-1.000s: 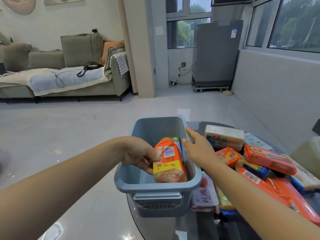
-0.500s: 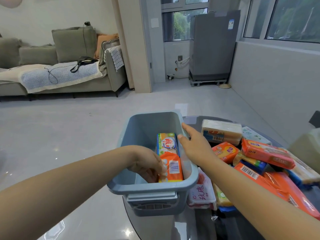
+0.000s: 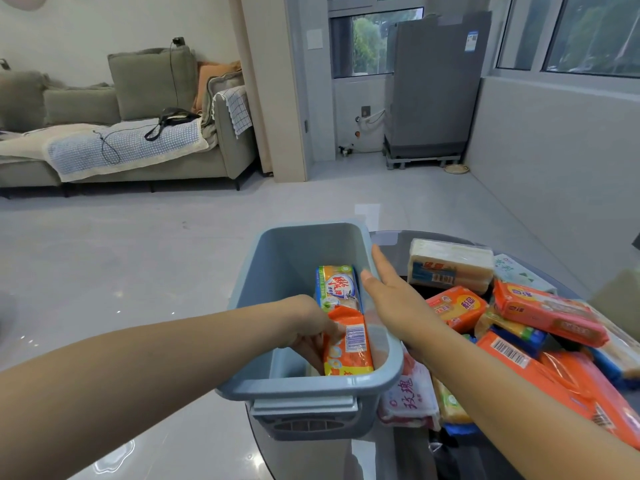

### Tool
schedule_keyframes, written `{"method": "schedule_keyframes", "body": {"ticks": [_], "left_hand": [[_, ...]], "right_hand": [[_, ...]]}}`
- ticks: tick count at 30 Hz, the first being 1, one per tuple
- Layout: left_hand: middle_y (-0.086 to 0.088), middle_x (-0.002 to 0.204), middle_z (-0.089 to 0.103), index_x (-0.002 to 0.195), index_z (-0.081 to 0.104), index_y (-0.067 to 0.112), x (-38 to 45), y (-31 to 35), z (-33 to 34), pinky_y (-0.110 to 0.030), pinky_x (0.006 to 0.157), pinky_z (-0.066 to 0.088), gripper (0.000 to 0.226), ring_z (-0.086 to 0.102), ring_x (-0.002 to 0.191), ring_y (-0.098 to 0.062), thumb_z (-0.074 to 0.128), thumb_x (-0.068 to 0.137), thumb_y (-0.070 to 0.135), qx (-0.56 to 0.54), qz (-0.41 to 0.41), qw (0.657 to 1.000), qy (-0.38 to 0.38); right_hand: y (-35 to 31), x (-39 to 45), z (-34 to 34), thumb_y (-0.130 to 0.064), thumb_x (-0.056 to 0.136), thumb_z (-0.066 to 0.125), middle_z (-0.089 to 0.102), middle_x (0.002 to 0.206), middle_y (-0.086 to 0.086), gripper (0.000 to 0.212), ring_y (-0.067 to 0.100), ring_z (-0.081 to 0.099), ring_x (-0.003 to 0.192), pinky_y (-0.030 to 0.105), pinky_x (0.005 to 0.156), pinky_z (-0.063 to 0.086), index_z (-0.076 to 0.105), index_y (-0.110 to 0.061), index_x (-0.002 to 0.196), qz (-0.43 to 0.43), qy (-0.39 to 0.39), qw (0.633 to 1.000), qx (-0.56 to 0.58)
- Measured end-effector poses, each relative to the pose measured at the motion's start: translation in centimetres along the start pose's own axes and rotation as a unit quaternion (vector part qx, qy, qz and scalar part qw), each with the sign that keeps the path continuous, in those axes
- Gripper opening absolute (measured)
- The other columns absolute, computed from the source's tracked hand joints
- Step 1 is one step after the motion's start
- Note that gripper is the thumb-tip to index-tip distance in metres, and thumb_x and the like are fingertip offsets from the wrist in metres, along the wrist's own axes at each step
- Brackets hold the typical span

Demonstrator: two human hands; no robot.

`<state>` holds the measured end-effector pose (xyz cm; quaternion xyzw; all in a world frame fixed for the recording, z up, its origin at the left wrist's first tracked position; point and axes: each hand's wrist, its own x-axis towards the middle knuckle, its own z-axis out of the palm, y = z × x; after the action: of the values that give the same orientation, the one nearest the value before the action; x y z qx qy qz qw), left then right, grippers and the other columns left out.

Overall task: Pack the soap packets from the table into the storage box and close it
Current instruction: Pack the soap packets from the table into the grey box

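Inside the blue storage box [image 3: 277, 382], the left hand [image 3: 308, 327] grips an orange soap packet [image 3: 348, 344], its fingers partly hidden behind the wrapper. The right hand [image 3: 394, 299] rests flat on the box's 3 o'clock rim, fingers straight and together. More packets [image 3: 540, 310] crowd the worktop [image 3: 391, 239] at 3 o'clock, several cut off by the frame.

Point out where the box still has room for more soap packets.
The storage box is bare along its left wall and far end, beyond the green packet. Its right side is taken by that packet and the orange packet in the left hand. The table right of the box is crowded.
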<state>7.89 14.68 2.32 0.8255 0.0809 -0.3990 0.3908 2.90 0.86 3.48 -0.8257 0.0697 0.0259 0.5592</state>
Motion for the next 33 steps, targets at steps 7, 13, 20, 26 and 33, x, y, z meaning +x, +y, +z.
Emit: {"method": "schedule_keyframes", "body": {"ticks": [7,13,20,26,33], "left_hand": [[-0.009,0.082,0.068,0.112,0.055,0.010,-1.3,0.1,0.0,-0.031,0.058,0.059,0.043,0.071,0.083,-0.026,0.058,0.087,0.045,0.060,0.048,0.997,0.007],[-0.013,0.093,0.071,0.105,0.063,0.005,-3.1,0.2,-0.1,-0.034,0.070,0.059,0.058,0.070,0.080,-0.025,0.037,0.091,0.055,0.143,0.135,0.968,0.158],[0.006,0.074,0.068,0.070,0.065,0.030,-6.0,4.0,2.0,-0.029,0.069,0.053,0.024,0.065,0.076,-0.013,0.050,0.089,0.029,0.013,0.417,0.862,0.289],[0.006,0.079,0.066,0.090,0.069,0.018,-4.7,9.1,6.1,-0.015,0.065,0.044,0.019,0.058,0.073,-0.004,0.054,0.090,0.029,0.007,0.489,0.845,0.216],[0.011,0.090,0.062,0.102,0.064,0.020,1.3,15.8,10.0,-0.012,0.065,0.041,0.020,0.057,0.082,-0.003,0.056,0.089,0.033,0.125,0.490,0.848,0.160]], "right_hand": [[-0.1,0.1,-0.3,-0.040,0.097,0.031,0.046,0.138,0.002,0.055,-0.004,0.040,0.056,0.002,0.028,0.031,0.002,-0.044,0.143,0.004,-0.003,1.000,-0.017],[0.9,-1.4,-1.5,-0.038,0.094,0.041,0.051,0.082,-0.033,0.045,-0.022,0.055,0.055,0.001,0.038,0.037,0.029,-0.041,0.138,-0.057,-0.024,0.998,0.021],[2.2,-1.9,-4.9,-0.028,0.095,0.044,0.059,0.122,-0.003,0.035,0.008,0.059,0.102,0.020,0.074,0.050,0.045,-0.031,0.129,-0.083,0.054,0.993,0.064],[3.8,-1.3,-10.0,-0.021,0.093,0.044,0.069,0.097,-0.005,0.024,0.008,0.065,0.091,0.027,0.070,0.053,0.059,-0.029,0.110,-0.116,0.159,0.978,0.069],[7.7,0.4,-15.4,-0.023,0.092,0.047,0.067,0.105,0.000,0.021,0.015,0.061,0.095,0.031,0.077,0.049,0.059,-0.028,0.109,-0.094,0.262,0.960,-0.026]]}}
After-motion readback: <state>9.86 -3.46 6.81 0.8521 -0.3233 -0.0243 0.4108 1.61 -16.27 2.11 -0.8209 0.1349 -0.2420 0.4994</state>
